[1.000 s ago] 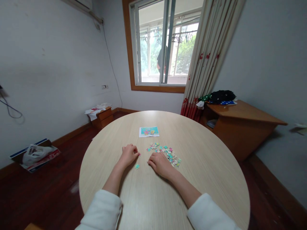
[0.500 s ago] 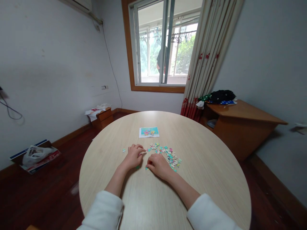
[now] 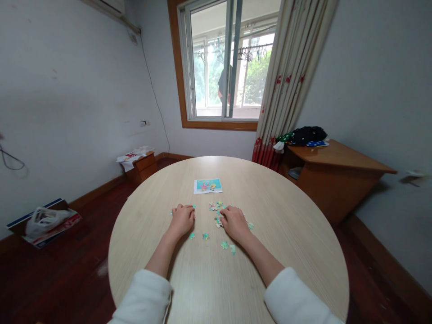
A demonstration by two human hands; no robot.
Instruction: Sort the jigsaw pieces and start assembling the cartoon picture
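Left of the pile, my left hand (image 3: pixel 183 219) rests on the table with its fingers bent down and close together. What is under them is hidden; bits of jigsaw pieces peek out beside the fingers. My right hand (image 3: pixel 235 222) lies over the jigsaw puzzle pile (image 3: pixel 218 221), thumb and fingers closed down on a piece at its left side, and covers much of it. A joined-looking cluster of pieces (image 3: pixel 215 206) sits just beyond. Nearer to me lie loose jigsaw pieces: one green piece (image 3: pixel 192 236), one multicoloured piece (image 3: pixel 205 236), and two pale green pieces (image 3: pixel 225 245).
A picture sheet (image 3: pixel 208 186) with cartoon figures lies farther back on the round table (image 3: pixel 216 288). A wooden desk (image 3: pixel 340 180) with clothes stands to the right. On the floor at left is a box (image 3: pixel 47 222) holding a plastic bag. Behind is a window with a curtain (image 3: pixel 293 72).
My left hand has moved left, away from the pile. The right hand has shifted right onto the pile, baring a multicoloured piece. Two pale green pieces now lie nearer to me.
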